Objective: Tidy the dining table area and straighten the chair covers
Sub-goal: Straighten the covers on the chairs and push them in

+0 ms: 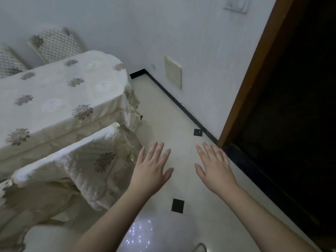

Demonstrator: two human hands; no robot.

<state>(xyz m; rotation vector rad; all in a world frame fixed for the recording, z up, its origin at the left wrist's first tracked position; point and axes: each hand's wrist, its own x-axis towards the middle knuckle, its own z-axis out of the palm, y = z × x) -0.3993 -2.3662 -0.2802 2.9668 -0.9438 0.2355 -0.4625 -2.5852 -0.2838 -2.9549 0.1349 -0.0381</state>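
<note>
Here, straight fingers spread wide on both the left hand and right hand, holding nothing, palms down above the floor. Just left of the left hand hangs the rumpled chair cover, beside the floral-clothed dining table. No writing is legible.

A single head-worn wide-angle view looks forward and steeply down, tilted so the wall leans. Both outstretched forearms enter from the bottom edge, close to the lens. The covered counter sits at the left, the pale floor runs through the middle, and a dark doorway fills the right side.
</note>
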